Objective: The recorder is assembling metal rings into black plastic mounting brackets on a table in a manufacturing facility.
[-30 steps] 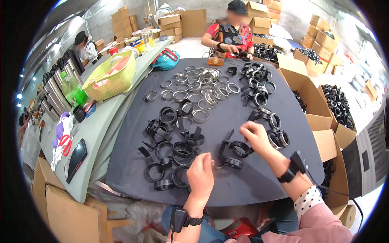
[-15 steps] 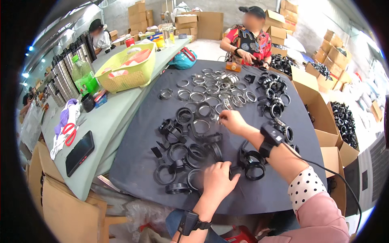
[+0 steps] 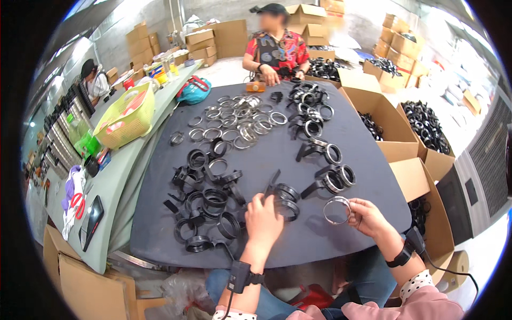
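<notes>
right hand (image 3: 370,217): I've got a silver metal ring (image 3: 337,210) pinched here
left hand (image 3: 262,220): resting on a black clamp ring (image 3: 286,201)
table (image 3: 352,133): dark cloth, loads more rings
across: a person sorting too

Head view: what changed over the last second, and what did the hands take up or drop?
The right hand reached out to the pile of silver rings, then drew back near the body, now holding one silver ring. The left hand stayed low on the black clamps. The person opposite remains seated.
</notes>
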Available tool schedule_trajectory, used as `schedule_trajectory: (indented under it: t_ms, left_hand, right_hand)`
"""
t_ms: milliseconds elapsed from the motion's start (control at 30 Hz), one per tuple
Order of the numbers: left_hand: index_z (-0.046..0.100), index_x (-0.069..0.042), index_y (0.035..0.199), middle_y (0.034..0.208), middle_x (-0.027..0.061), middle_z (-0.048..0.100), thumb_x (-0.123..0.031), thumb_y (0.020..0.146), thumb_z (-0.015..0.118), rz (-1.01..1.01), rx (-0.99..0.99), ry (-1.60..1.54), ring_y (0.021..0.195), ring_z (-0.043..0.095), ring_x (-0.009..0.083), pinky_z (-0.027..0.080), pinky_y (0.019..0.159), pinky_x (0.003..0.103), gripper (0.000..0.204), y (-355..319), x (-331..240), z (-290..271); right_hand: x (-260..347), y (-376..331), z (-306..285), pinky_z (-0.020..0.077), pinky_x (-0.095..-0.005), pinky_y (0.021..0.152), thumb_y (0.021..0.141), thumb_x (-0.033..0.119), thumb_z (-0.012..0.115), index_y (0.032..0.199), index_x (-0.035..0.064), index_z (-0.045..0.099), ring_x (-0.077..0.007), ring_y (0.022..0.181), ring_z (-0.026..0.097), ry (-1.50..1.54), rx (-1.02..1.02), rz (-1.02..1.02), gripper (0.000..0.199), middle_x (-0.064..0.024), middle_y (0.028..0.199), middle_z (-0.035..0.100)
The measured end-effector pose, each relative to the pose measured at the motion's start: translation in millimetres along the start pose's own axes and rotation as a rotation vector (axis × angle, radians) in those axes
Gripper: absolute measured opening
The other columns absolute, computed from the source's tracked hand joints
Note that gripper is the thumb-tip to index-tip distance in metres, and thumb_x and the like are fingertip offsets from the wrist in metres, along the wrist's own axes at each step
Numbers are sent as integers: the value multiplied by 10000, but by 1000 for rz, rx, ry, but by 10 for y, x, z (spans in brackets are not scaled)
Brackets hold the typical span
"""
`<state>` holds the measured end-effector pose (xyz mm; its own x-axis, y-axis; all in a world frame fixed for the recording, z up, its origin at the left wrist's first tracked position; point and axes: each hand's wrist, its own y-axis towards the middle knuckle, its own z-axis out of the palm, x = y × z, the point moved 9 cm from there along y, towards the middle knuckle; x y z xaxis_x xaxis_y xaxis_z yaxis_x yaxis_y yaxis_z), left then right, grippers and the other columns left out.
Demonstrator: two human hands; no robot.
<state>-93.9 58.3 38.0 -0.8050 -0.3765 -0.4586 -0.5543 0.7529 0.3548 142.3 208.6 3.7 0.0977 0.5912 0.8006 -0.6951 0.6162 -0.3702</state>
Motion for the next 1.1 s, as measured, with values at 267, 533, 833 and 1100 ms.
schedule_trajectory:
  t_ms: [267, 533, 833, 1100]
  left_hand:
    - [657, -19, 889, 1031, 125, 615, -115, 837, 687, 105, -238, -83, 971, 568, 346, 461, 830, 435, 113, -76, -11, -221]
    - [619, -9, 849, 929, 120, 607, -102, 855, 660, 152, -343, -113, 881, 561, 345, 445, 776, 427, 102, -169, -57, -457]
    - [598, -29, 824, 939, 91, 600, -150, 824, 677, 92, -380, -60, 914, 550, 314, 419, 801, 430, 144, -102, 9, -571]
    - [546, -53, 716, 751, 101, 608, -169, 798, 635, 398, -284, -248, 841, 610, 319, 371, 966, 471, 168, -294, -608, -679]
  right_hand:
    - [-170, -263, -79, 459, -228, 614, 906, 152, 657, 892, 22, 604, -89, 664, 564, -549, -56, -241, 141, -20, 798, 634]
    - [-158, -269, 398, 459, -376, 593, 755, 74, 748, 790, 12, 544, -301, 645, 550, -1268, -95, -704, 216, -121, 716, 545]
    - [56, -382, 728, 484, -301, 609, 819, 39, 702, 928, 12, 565, -195, 680, 593, -1076, -36, -825, 177, -84, 807, 570]
    - [-157, -335, 148, 454, -234, 566, 942, 95, 585, 1234, -18, 520, -111, 672, 589, -267, 39, -167, 321, -73, 854, 620]
